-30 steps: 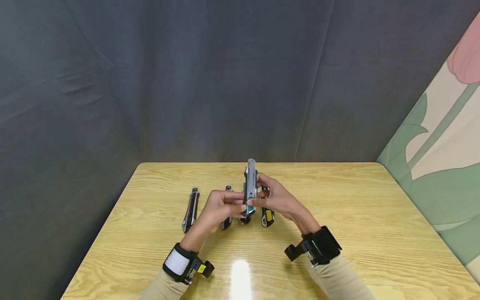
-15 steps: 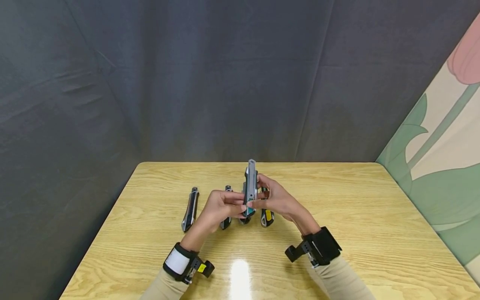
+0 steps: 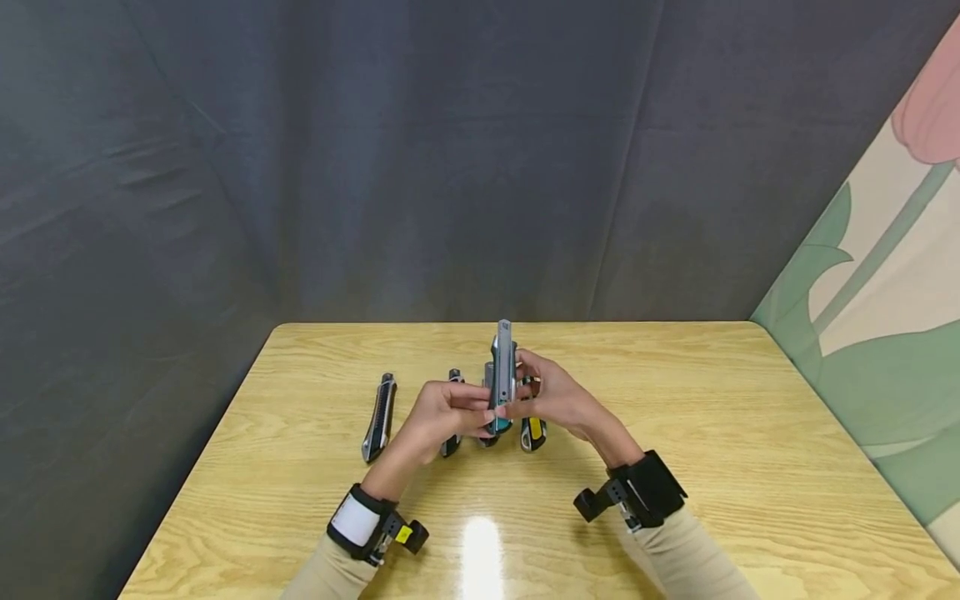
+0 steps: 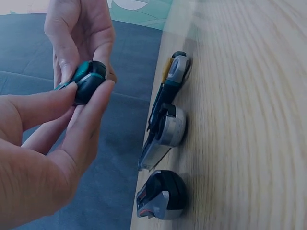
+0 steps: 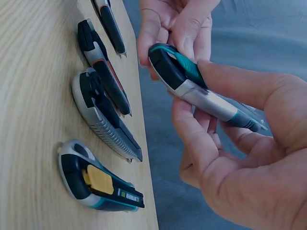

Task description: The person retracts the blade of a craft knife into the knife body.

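Over the table, both hands hold a silver, black and teal utility knife [image 3: 504, 367] with its front end pointing away. My left hand [image 3: 448, 408] pinches its rear end between thumb and fingers. Thumb and fingers of my right hand [image 3: 553, 396] grip the sides of the handle. The right wrist view shows the teal inlay by the right thumb, and no blade is seen sticking out. Beneath and beyond the hands lie a grey ribbed utility knife [image 5: 108, 120], one with a yellow slider [image 5: 100, 179] and a black one with orange trim [image 5: 109, 79], partly hidden in the head view.
Another black and silver utility knife [image 3: 380, 418] lies left of the left hand. The wooden table [image 3: 675, 392] ends at a dark curtain [image 3: 465, 167] behind and a flower-patterned cloth [image 3: 892, 350] on the right. Each wrist wears a strapped-on camera.
Hardly anything differs. Both hands keep the same hold on the knife, whose front tip is slightly lower in the head view, and the camera view has shifted a little.
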Available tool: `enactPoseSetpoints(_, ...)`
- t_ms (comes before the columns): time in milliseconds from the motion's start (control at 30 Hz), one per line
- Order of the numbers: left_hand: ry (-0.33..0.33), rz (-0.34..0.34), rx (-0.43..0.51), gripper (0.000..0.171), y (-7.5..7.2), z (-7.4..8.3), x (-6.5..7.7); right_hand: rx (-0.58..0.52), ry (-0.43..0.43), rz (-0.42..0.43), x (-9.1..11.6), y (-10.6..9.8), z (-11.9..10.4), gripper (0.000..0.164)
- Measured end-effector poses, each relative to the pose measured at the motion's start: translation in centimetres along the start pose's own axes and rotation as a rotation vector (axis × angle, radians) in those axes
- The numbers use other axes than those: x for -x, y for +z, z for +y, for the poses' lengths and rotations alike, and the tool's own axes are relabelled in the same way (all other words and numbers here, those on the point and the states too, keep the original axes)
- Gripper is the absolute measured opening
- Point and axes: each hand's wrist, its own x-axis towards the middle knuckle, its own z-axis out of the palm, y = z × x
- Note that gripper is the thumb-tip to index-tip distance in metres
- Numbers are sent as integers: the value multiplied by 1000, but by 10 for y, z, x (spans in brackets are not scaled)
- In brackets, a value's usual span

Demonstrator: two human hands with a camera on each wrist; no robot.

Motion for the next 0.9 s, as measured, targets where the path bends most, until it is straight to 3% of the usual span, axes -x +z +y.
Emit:
enactPoseSetpoints(300,1,-20,10,31,3,5,-3,-148,98,119,0,-6,-5,37)
enactPoseSetpoints(433,-19,-49,22,29,1,2,-1,-154,124,175,3,-15,-2,42)
enactPoseSetpoints(600,-13,-37,16,29,-6,2,2,-125,181,235,11,-35,3,55)
enactPoseSetpoints(800,-17,-23,-1,29,-14,3,5,-34,237,239,19,-50,17,55)
enactPoseSetpoints(900,-29,-37,-5,27,-15,10,11,11,261,241,24,-53,25,54)
